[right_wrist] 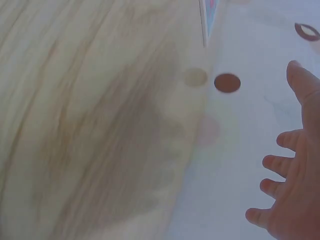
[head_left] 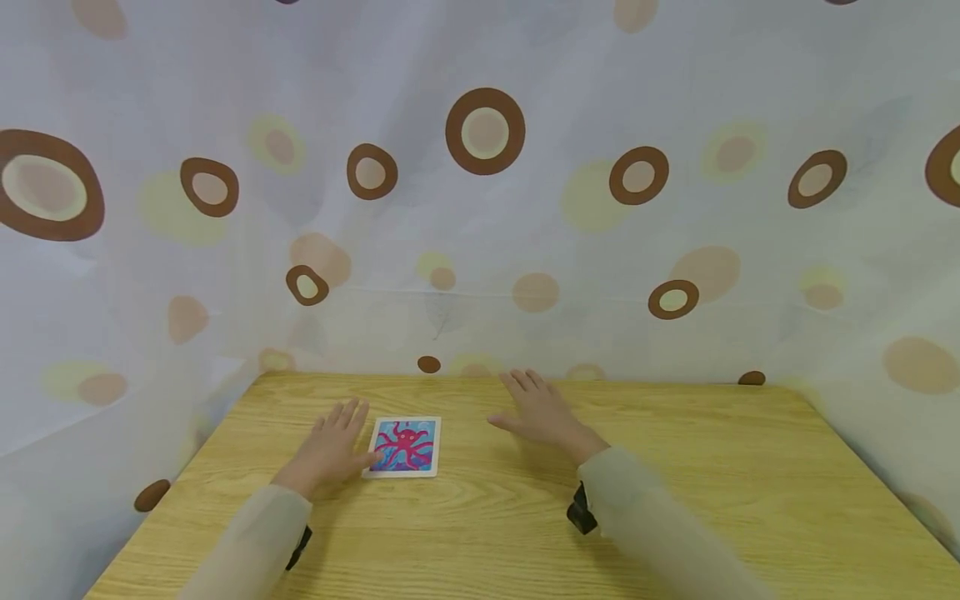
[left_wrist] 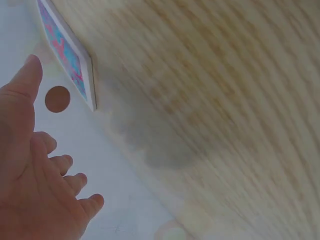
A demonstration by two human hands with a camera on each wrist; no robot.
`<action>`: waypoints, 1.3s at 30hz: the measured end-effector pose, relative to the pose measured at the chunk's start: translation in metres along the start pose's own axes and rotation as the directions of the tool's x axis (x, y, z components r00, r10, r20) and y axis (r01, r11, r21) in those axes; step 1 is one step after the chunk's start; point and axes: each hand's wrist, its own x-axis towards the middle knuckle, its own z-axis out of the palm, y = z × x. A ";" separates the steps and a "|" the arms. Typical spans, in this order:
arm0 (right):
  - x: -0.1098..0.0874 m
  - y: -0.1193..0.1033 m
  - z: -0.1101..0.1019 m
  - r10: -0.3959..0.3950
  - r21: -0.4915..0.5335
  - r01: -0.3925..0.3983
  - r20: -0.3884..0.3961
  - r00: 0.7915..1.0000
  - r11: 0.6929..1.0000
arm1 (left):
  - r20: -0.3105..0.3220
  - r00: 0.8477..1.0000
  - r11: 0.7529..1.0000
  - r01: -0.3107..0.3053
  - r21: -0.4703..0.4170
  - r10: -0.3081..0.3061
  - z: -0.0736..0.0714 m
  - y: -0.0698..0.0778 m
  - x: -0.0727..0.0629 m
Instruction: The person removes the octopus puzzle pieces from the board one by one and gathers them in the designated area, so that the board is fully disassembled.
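A square white-bordered picture tile (head_left: 405, 447) showing a pink octopus on blue lies on the wooden table, left of the middle. My left hand (head_left: 330, 450) is just left of it, fingers extended, with the thumb overlapping its left edge in the head view. In the left wrist view that hand (left_wrist: 45, 165) appears apart from the tile (left_wrist: 67, 55) and holds nothing. To the right of the tile, my right hand (head_left: 543, 417) hovers over the table with fingers spread, holding nothing. Only a corner of the tile (right_wrist: 210, 17) shows in the right wrist view.
The wood-grain table (head_left: 480, 533) runs back to a white curtain (head_left: 480, 225) with brown and beige circles, which also hangs along both sides. A dark wrist strap (head_left: 581, 510) sits at the right sleeve (head_left: 652, 517), another (head_left: 298, 547) at the left.
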 end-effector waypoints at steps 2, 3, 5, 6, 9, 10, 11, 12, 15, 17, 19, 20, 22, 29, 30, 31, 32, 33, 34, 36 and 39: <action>0.007 -0.009 0.007 -0.008 0.006 0.008 0.025 1.000 1.000 | 0.021 1.000 1.000 -0.004 0.011 0.004 0.003 -0.002 0.001; 0.010 -0.013 0.011 -0.010 0.013 0.009 0.038 0.999 1.000 | 0.031 1.000 1.000 -0.002 0.015 0.002 0.005 -0.004 0.002; 0.015 -0.021 0.018 -0.017 0.013 0.016 0.060 0.998 1.000 | 0.045 0.999 1.000 0.004 0.001 -0.004 0.006 -0.005 0.002; 0.018 -0.025 0.021 -0.025 0.014 0.024 0.070 0.997 1.000 | 0.050 0.999 1.000 0.003 -0.006 -0.003 0.006 -0.005 0.002; 0.023 -0.035 0.029 -0.043 0.007 0.042 0.094 0.995 0.999 | 0.066 0.998 1.000 -0.012 -0.027 0.014 0.008 -0.006 0.002; 0.024 -0.039 0.032 -0.049 0.005 0.049 0.101 0.994 0.999 | 0.073 0.997 0.999 -0.023 -0.029 0.025 0.008 -0.007 0.003; 0.025 -0.042 0.035 -0.052 0.006 0.051 0.113 0.992 0.999 | 0.081 0.996 0.999 -0.035 -0.025 0.037 0.009 -0.007 0.003; 0.025 -0.045 0.037 -0.051 0.009 0.051 0.127 0.991 0.999 | 0.090 0.995 0.999 -0.048 -0.022 0.049 0.009 -0.008 0.003; 0.026 -0.054 0.045 -0.045 0.011 0.044 0.186 0.982 0.999 | 0.120 0.989 0.997 -0.082 -0.014 0.083 0.010 -0.009 0.003; 0.026 -0.059 0.051 -0.047 -0.006 0.050 0.227 0.973 0.999 | 0.134 0.986 0.995 -0.094 -0.016 0.095 0.010 -0.010 0.003; 0.026 -0.064 0.056 -0.056 -0.031 0.066 0.254 0.966 0.997 | 0.146 0.985 0.995 -0.092 -0.035 0.096 0.010 -0.010 0.002; 0.026 -0.066 0.059 -0.058 -0.038 0.070 0.263 0.963 0.997 | 0.154 0.983 0.995 -0.090 -0.046 0.096 0.010 -0.010 0.001; 0.027 -0.069 0.063 -0.056 -0.070 0.079 0.277 0.959 0.994 | 0.170 0.981 0.994 -0.084 -0.073 0.096 0.009 -0.010 0.000; 0.029 -0.076 0.066 -0.049 -0.127 0.086 0.270 0.962 0.988 | 0.195 0.975 0.993 -0.089 -0.080 0.103 0.005 -0.005 -0.003; 0.029 -0.075 0.066 -0.054 -0.130 0.092 0.267 0.962 0.987 | 0.193 0.976 0.993 -0.091 -0.074 0.104 0.005 -0.003 -0.002; 0.029 -0.074 0.066 -0.061 -0.131 0.098 0.262 0.963 0.987 | 0.190 0.976 0.993 -0.095 -0.069 0.107 0.005 -0.002 -0.002; 0.028 -0.073 0.066 -0.067 -0.130 0.104 0.259 0.964 0.986 | 0.188 0.976 0.993 -0.100 -0.060 0.109 0.006 -0.001 -0.001; 0.027 -0.072 0.065 -0.071 -0.125 0.106 0.256 0.964 0.986 | 0.186 0.976 0.993 -0.107 -0.049 0.114 0.007 0.000 -0.001; 0.025 -0.070 0.065 -0.074 -0.121 0.108 0.254 0.964 0.987 | 0.183 0.976 0.993 -0.112 -0.037 0.117 0.009 0.002 0.000; 0.020 -0.065 0.063 -0.079 -0.117 0.112 0.255 0.964 0.987 | 0.177 0.977 0.993 -0.118 -0.021 0.120 0.012 0.007 0.002; 0.013 -0.058 0.057 -0.082 -0.101 0.112 0.264 0.961 0.989 | 0.171 0.978 0.992 -0.126 0.024 0.120 0.018 0.017 0.005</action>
